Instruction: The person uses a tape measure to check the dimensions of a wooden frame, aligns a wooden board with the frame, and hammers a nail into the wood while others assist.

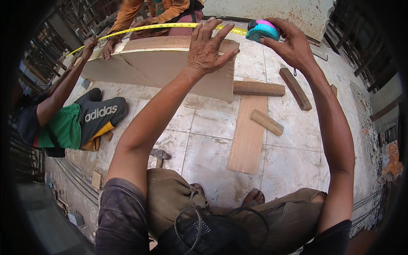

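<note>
In my right hand (293, 46) is a turquoise and pink tape measure (263, 32), with the fingers and thumb closed round its case. Its yellow blade (170, 26) runs out to the left above a long wooden panel assembly (157, 72), whose large face is pale and whose top is bare wood. My left hand (209, 50) is open, fingers spread, over the right end of that top, close to the blade. A co-worker's hand (89, 47) at the left is at the blade's far part. Another person's hand (111, 46) rests on the panel's top.
On the tiled floor lie a flat plank (248, 142), a short wood block (267, 122), a dark wood piece (295, 89) and a squared timber (259, 88) by the panel's end. A hammer (160, 156) lies near my left knee. Co-workers crouch at left and beyond the panel.
</note>
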Tool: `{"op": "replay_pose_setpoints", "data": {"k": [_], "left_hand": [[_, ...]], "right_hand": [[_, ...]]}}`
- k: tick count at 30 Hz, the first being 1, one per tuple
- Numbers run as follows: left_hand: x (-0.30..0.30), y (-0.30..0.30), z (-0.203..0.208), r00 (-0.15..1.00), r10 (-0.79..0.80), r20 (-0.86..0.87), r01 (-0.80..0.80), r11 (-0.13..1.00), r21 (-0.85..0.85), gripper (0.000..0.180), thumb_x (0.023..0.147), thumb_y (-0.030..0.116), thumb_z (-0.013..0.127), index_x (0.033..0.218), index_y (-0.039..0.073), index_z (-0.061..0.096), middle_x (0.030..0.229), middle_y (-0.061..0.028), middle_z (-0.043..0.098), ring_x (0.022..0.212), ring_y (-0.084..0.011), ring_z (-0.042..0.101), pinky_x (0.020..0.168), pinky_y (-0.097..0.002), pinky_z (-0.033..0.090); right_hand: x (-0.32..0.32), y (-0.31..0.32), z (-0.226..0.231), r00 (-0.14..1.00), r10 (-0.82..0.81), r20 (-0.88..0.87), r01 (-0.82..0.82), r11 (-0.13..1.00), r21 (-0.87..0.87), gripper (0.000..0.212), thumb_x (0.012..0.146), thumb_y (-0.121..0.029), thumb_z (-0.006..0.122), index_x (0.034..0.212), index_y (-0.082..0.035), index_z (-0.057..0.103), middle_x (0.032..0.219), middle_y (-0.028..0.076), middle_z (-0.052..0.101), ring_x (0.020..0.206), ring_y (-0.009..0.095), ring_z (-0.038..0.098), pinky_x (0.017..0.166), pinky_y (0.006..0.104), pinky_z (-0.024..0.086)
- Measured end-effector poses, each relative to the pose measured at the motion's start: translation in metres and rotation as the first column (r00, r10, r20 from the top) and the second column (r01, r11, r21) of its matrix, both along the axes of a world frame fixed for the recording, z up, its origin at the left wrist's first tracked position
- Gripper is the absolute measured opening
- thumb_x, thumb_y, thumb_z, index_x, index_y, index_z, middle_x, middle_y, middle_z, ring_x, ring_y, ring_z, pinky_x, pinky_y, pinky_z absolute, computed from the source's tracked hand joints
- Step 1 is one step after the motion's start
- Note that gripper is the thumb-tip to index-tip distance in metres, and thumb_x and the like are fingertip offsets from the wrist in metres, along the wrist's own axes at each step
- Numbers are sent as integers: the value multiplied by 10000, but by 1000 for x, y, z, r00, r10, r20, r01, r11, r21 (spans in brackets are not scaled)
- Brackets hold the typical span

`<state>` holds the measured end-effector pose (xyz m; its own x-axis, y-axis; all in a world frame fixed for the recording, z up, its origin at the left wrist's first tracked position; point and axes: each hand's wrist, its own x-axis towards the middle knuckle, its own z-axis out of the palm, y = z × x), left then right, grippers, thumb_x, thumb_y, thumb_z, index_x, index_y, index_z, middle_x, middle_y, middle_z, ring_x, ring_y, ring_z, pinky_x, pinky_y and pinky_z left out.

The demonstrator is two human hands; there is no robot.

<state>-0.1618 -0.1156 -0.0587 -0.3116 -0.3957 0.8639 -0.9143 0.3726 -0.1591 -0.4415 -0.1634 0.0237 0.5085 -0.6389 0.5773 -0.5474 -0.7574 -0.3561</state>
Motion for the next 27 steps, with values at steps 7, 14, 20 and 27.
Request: {"op": "replay_pose_setpoints", "data": {"k": [7, 14, 20, 27], "left_hand": [[-6, 2, -1, 999, -17, -27, 17, 1000, -8, 867, 864, 664, 733, 1569, 246, 451, 1477, -136, 453, 1483, -339, 386, 1253, -556, 271], [-12, -1, 0, 992, -63, -113, 58, 997, -50, 888, 880, 602, 725, 1596, 189, 400, 1516, -156, 413, 1484, -366, 373, 1248, -577, 265], [-2, 5, -10, 997, -21, -71, 18, 999, -42, 848, 915, 560, 718, 1605, 191, 394, 1545, -151, 394, 1495, -353, 354, 1248, -568, 266], [-7, 4, -4, 998, -21, -54, 20, 1000, -19, 776, 944, 537, 688, 1584, 180, 433, 1498, -146, 463, 1428, -351, 421, 1216, -538, 312]], "right_hand": [[30, 3, -17, 991, 35, 129, -32, 999, -26, 570, 828, -316, 830, 1350, -123, 705, 1207, 154, 734, 1144, 313, 677, 989, 436, 519], [32, -6, -20, 993, 22, 118, -13, 997, -76, 575, 844, -353, 814, 1353, -112, 699, 1214, 169, 734, 1146, 342, 674, 980, 447, 516], [36, -16, -21, 993, -70, -95, 64, 996, -59, 648, 906, -406, 803, 1425, -52, 643, 1297, 189, 725, 1185, 315, 702, 999, 430, 544], [13, -32, -33, 997, -78, 29, 75, 994, 77, 500, 866, -367, 789, 1292, -120, 702, 1207, 163, 741, 1154, 365, 680, 981, 486, 513]]}}
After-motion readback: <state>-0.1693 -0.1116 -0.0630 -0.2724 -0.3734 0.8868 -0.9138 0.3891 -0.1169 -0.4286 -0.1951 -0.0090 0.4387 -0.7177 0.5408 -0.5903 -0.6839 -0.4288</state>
